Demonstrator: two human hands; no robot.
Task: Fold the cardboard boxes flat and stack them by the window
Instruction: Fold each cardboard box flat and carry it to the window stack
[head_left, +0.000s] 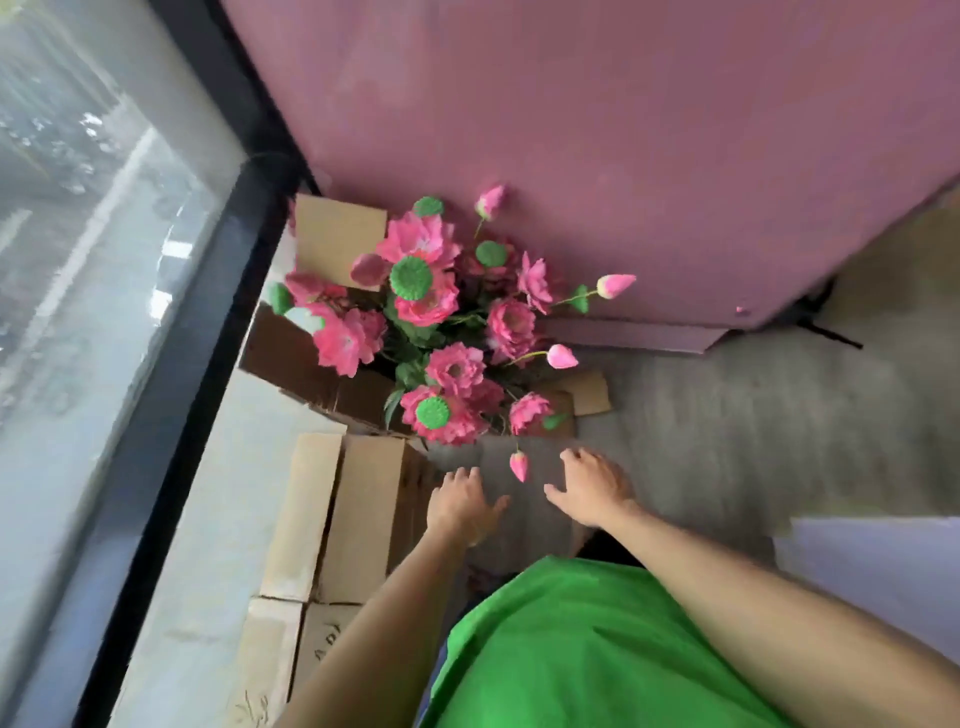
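A stack of flattened brown cardboard boxes (358, 514) lies on the floor beside the window (93, 249). My left hand (465, 506) hovers with spread, relaxed fingers over the stack's right edge. My right hand (592, 486) reaches out beside it above the grey floor, fingers loose, holding nothing. More cardboard (337, 234) leans in the corner behind the flowers, and a dark brown box (301, 364) sits under them.
A bunch of pink artificial lotus flowers (441, 322) with green pods stands in the corner just beyond my hands. A pink wall (623, 130) rises behind it. The black window frame (208, 364) runs along the left. Grey floor (753, 426) extends to the right.
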